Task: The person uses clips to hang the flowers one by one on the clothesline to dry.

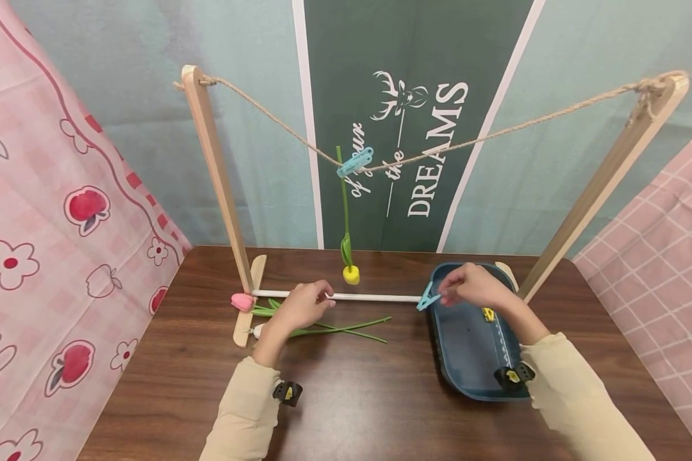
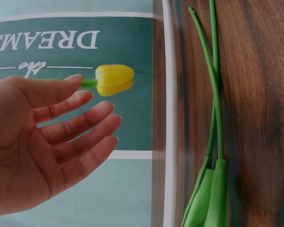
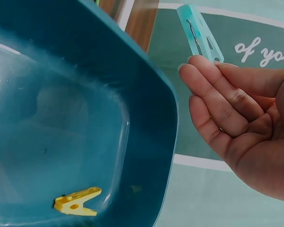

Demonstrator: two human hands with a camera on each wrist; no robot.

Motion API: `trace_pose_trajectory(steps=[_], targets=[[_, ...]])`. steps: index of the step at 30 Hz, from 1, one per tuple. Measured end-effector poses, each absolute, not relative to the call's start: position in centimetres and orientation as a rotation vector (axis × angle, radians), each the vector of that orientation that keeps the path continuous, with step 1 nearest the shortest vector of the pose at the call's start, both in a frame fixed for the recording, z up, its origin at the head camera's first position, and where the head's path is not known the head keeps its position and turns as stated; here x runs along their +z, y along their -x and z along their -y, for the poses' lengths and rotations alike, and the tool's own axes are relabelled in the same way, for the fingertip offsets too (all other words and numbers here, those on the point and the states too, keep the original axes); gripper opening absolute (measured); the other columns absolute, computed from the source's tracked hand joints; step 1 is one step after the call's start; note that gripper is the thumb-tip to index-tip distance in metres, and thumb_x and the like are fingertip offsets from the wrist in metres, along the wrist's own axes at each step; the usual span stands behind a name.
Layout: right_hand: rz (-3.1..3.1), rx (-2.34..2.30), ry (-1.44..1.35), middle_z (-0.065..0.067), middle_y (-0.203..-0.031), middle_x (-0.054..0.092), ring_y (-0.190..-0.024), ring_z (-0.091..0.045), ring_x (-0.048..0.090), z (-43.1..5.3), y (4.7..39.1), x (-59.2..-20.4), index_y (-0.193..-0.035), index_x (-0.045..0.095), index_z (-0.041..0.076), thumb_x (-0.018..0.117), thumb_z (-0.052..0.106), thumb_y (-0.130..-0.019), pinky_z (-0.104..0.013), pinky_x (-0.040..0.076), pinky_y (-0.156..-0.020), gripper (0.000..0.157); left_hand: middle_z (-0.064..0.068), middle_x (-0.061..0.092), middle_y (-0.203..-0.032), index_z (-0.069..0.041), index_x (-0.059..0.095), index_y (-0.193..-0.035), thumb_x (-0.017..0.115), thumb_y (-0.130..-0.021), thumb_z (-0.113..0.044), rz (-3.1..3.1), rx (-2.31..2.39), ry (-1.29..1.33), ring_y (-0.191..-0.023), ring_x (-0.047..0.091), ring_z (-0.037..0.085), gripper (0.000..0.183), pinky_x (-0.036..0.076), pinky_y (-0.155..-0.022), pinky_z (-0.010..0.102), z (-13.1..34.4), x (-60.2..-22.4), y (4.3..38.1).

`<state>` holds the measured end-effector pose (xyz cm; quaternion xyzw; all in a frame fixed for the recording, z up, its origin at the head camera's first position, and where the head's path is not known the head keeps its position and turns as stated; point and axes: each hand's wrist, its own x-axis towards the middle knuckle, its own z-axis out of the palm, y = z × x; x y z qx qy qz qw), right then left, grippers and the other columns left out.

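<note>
My right hand (image 1: pixel 474 285) pinches a light blue clothespin (image 1: pixel 427 298) by one end, thumb against fingertips, over the left rim of a dark blue basin (image 1: pixel 458 378). In the right wrist view the clothespin (image 3: pixel 199 33) points away from the fingers. With nothing in its grasp, my left hand (image 1: pixel 302 307) hovers above the tulips, fingers loosely bent. A yellow tulip (image 1: pixel 351 275) hangs head down from the rope (image 1: pixel 277 120), held by another blue clothespin (image 1: pixel 355 162). Below the left hand lie a pink tulip (image 1: pixel 242 302) and a white tulip (image 1: pixel 257 331), the latter partly hidden.
Two wooden posts (image 1: pixel 219 173) carry the sagging rope. A white rod (image 1: pixel 375 298) runs low between them, across the brown table (image 1: pixel 346 410). Inside the basin lies a yellow clothespin (image 3: pixel 78 202). Printed curtains stand behind and at both sides.
</note>
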<state>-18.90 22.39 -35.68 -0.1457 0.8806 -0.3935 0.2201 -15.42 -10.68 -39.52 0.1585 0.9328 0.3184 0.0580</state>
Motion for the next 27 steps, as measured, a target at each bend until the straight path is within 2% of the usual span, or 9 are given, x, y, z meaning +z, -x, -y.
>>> trace_pose_trajectory(steps=[8, 18, 27], targets=[[-2.438, -1.075, 0.471, -0.012, -0.073, 0.066, -0.07, -0.027, 0.066, -21.0, 18.9, -35.6, -0.087, 0.065, -0.01, 0.055, -0.004, -0.085, -0.036, 0.053, -0.066, 0.012, 0.0, 0.059, -0.074, -0.004, 0.062, -0.093, 0.063, -0.086, -0.016, -2.827, 0.949, -0.482, -0.07, 0.056, 0.014, 0.015, 0.045, -0.066, 0.032, 10.1, -39.7, 15.5], [-2.45, -1.074, 0.528, -0.01, -0.074, 0.067, -0.067, -0.021, 0.065, -19.6, 18.7, -35.5, -0.086, 0.066, -0.007, 0.057, -0.003, -0.085, -0.035, 0.053, -0.065, 0.011, 0.0, 0.059, -0.075, -0.004, 0.062, -0.095, 0.062, -0.087, -0.017, -2.804, 0.943, -0.542, -0.068, 0.055, 0.013, 0.015, 0.045, -0.065, 0.031, 9.4, -39.5, 15.4], [-2.457, -1.078, 0.567, -0.01, -0.074, 0.067, -0.069, -0.023, 0.066, -18.3, 18.5, -35.8, -0.086, 0.067, -0.006, 0.056, -0.003, -0.084, -0.033, 0.052, -0.063, 0.011, -0.001, 0.058, -0.073, -0.005, 0.062, -0.096, 0.062, -0.087, -0.017, -2.799, 0.917, -0.621, -0.067, 0.054, 0.012, 0.015, 0.044, -0.065, 0.03, 8.1, -39.4, 15.3]])
